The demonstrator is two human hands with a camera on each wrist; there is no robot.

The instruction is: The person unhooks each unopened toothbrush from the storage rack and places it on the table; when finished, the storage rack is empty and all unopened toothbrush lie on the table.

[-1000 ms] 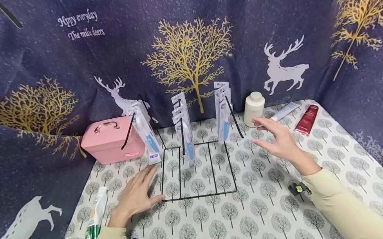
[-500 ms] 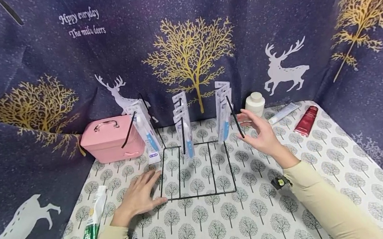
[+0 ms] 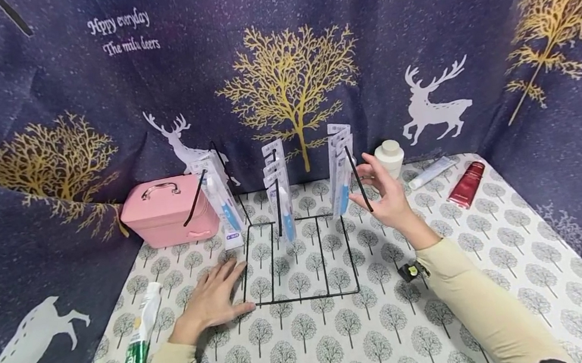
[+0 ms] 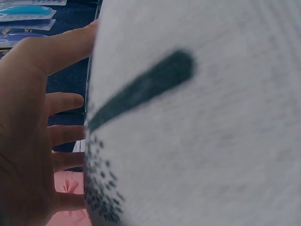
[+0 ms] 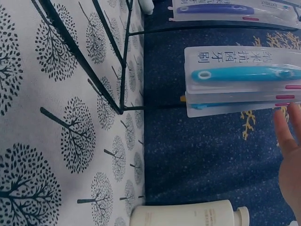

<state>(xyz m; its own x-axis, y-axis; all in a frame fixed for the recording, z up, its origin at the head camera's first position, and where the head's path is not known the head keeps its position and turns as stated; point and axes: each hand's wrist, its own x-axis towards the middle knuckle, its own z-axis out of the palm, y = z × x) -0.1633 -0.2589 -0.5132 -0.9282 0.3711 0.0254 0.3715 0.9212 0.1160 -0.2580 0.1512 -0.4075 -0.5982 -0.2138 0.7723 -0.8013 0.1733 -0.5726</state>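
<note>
Packaged toothbrushes hang in three rows on a black wire display rack (image 3: 324,261). My right hand (image 3: 386,194) is at the right-hand row (image 3: 340,167), thumb by the tip of its hook and the other fingers a little bent, spread apart from the thumb. In the right wrist view, the fingertips (image 5: 284,132) are right at the edge of the rear toothbrush pack (image 5: 207,109). My left hand (image 3: 212,298) rests on the tablecloth with fingers spread, its thumb at the rack base's front left corner. The middle row (image 3: 286,206) and left row (image 3: 226,204) hang untouched.
A pink case (image 3: 168,213) stands at the back left. Behind my right hand is a white bottle (image 3: 391,164), with a pale tube (image 3: 432,172) and a red tube (image 3: 466,185) farther right. A green and white tube (image 3: 141,336) lies beside my left forearm.
My right hand has moved left from in front of the white bottle to the right-hand toothbrush row. The left hand has barely shifted.
</note>
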